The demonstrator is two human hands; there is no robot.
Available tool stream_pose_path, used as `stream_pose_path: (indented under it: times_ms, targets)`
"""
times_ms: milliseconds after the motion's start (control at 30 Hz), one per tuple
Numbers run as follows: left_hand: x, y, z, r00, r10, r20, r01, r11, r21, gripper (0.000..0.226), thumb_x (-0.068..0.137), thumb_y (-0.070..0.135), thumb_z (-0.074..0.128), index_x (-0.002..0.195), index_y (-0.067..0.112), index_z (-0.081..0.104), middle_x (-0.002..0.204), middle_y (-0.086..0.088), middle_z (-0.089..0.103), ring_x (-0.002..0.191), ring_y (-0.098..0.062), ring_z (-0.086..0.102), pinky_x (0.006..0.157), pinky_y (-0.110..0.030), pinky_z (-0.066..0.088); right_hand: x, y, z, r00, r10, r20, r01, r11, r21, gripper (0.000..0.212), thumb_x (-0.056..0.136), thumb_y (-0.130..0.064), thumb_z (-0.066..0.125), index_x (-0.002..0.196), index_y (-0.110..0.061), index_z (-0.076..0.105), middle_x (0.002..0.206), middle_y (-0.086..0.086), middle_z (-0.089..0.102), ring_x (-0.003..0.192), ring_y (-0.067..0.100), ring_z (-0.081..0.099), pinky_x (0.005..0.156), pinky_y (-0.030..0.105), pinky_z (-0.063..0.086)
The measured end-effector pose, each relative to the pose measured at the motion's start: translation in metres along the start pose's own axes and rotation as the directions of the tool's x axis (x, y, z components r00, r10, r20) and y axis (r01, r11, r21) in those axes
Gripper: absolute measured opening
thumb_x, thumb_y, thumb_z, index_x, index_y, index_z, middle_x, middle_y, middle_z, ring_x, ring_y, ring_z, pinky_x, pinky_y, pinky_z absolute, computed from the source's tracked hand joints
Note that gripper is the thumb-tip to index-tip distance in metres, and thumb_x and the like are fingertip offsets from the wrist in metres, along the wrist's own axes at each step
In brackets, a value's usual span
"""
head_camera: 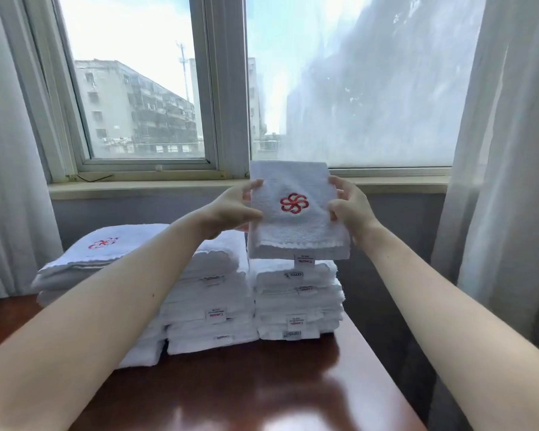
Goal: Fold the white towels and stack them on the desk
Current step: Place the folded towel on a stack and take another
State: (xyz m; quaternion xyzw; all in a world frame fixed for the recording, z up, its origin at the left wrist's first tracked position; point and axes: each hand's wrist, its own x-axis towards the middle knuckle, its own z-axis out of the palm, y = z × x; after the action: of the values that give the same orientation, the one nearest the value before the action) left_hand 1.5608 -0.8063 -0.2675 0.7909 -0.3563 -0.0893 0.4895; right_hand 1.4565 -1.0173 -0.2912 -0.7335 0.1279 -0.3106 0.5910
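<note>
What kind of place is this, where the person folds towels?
Probably a hotel room: stacks of folded white terry towels with sewn labels stand on a glossy dark wooden desk, before a wide window with pale sheer curtains.

Folded towel (296, 219) is up at about one o'clock from centre: white, tilted face-on, red pinwheel emblem (294, 203) showing, label (304, 262) hanging off its lower edge. Left hand (231, 209) grips its nine o'clock edge, right hand (349, 209) its three o'clock edge. Directly at its six o'clock sits the right stack (297, 306) of folded white towels; whether they touch, can't call it. Middle stack (212, 306) sits snug at that stack's nine o'clock, and a broader left pile (100, 259) lies beyond, emblem on top. All are on the glossy brown desk (246, 384).
</note>
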Motion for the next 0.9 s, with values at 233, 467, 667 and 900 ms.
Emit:
stream_pose_path:
  times_ms: [233,467,667,900]
  targets:
    - [0.005,-0.024,0.028,0.984,-0.137,-0.115,0.179,0.762,0.622,0.050,0.083,0.016,0.059,0.130,0.034,0.058,0.134,-0.003,0.048,0.118,-0.024,0.055,0.097,-0.036,0.047,0.004,0.048,0.021,0.966,0.228,0.123,-0.213,0.969,-0.122,0.025,0.079,0.006,0.034,0.084,0.000,0.058,0.078,0.000,0.045,0.061,0.012,0.040,0.051,0.027,0.019]
    - [-0.008,-0.019,0.028,0.996,-0.075,-0.042,0.083,0.725,0.684,0.023,0.085,0.014,0.046,0.082,0.036,0.052,0.082,0.008,0.052,0.080,-0.022,0.046,0.116,-0.046,0.023,0.000,0.041,0.015,0.967,0.237,0.091,-0.216,0.957,-0.194,0.042,0.082,0.001,0.041,0.120,0.010,0.057,0.102,0.014,0.068,0.089,0.014,0.034,0.059,0.027,0.026]
    - [-0.059,-0.008,0.011,0.994,0.027,-0.108,0.036,0.843,0.537,0.026,0.093,0.032,0.054,0.114,0.028,0.068,0.118,0.009,0.067,0.114,-0.012,0.059,0.108,-0.039,0.039,-0.033,0.007,0.029,0.988,0.011,0.155,0.064,0.880,-0.471,0.039,0.088,-0.022,0.054,0.127,-0.027,0.058,0.129,-0.005,0.058,0.121,0.020,0.051,0.094,0.033,0.044]
    - [-0.159,-0.010,-0.036,0.967,0.049,-0.250,0.114,0.794,0.597,0.049,0.092,0.038,0.057,0.140,0.027,0.050,0.141,0.003,0.052,0.129,-0.014,0.048,0.106,-0.038,0.041,-0.109,-0.052,0.090,0.868,-0.241,0.435,0.455,0.736,-0.500,0.050,0.087,-0.023,0.059,0.136,-0.026,0.054,0.141,-0.007,0.053,0.128,0.013,0.048,0.098,0.029,0.040]
